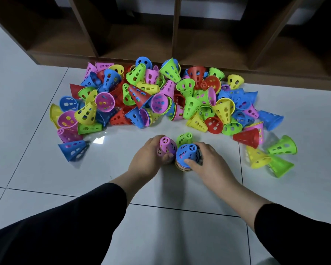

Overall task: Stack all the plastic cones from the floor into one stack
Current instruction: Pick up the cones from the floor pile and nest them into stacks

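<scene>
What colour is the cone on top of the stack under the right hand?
Blue: the perforated plastic cone gripped by the right hand, head view.

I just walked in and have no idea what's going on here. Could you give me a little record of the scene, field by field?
Left hand: grips a pink cone, tip up
Right hand: grips a blue-topped stack standing on the floor
Behind the hands: a green cone
Loose pile: many cones, five colours, before a wooden shelf
Progress: most cones unstacked
</scene>
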`<state>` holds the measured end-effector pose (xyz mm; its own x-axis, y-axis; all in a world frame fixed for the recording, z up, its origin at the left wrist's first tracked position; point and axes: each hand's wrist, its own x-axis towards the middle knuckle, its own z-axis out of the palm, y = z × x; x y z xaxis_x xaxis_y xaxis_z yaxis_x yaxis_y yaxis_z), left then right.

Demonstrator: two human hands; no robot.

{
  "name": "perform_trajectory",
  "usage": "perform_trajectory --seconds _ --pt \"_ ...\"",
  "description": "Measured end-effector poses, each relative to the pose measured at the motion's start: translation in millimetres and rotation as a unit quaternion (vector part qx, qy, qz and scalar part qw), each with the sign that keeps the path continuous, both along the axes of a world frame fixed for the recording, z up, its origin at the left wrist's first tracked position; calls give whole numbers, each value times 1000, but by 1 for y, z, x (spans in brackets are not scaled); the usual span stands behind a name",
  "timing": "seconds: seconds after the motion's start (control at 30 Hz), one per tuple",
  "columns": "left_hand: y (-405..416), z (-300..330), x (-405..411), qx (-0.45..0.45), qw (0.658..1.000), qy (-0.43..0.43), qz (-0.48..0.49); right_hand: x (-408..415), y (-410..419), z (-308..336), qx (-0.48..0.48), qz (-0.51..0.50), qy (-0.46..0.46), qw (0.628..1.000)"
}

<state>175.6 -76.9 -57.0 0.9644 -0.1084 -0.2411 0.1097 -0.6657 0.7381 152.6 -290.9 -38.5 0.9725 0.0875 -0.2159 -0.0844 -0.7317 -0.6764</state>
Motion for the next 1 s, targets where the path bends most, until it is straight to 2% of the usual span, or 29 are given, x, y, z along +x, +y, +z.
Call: perform_trajectory --seconds 0.07,0.2,0.27,0.33,0.4,0.47,0.57,0.7,0.8,0.93,1.0 --pt "3 0 -2 -9 1000 0 -11 -1 -4 -1 20 1 0 1000" --pt "13 12 -3 -50 999 -9 1 9 -22 -5 54 -44 -57 996" --pt "13 24 6 -58 997 -44 22 27 -32 -11 52 -55 -14 997" --pt "3 37 25 -50 996 -61 35 46 -40 -19 11 -24 30 999" --pt "-9 46 51 1 999 -51 12 61 -48 -22 -55 0 23 998" --pt "-24 51 76 87 994 -15 -63 69 -60 -20 -121 -11 -21 992" --pt "-49 53 104 221 958 16 -184 71 -88 -16 -198 -72 -52 976" --pt "-81 38 127 351 896 54 -268 55 -127 -16 -316 -120 -15 941" --pt "-98 15 138 379 875 74 -292 41 -145 -21 -308 -98 -59 944" --pt "-109 -5 140 396 849 97 -336 21 -157 -36 -323 -145 19 935" --pt "-110 -12 139 409 841 88 -344 14 -160 -46 -313 -116 50 941"
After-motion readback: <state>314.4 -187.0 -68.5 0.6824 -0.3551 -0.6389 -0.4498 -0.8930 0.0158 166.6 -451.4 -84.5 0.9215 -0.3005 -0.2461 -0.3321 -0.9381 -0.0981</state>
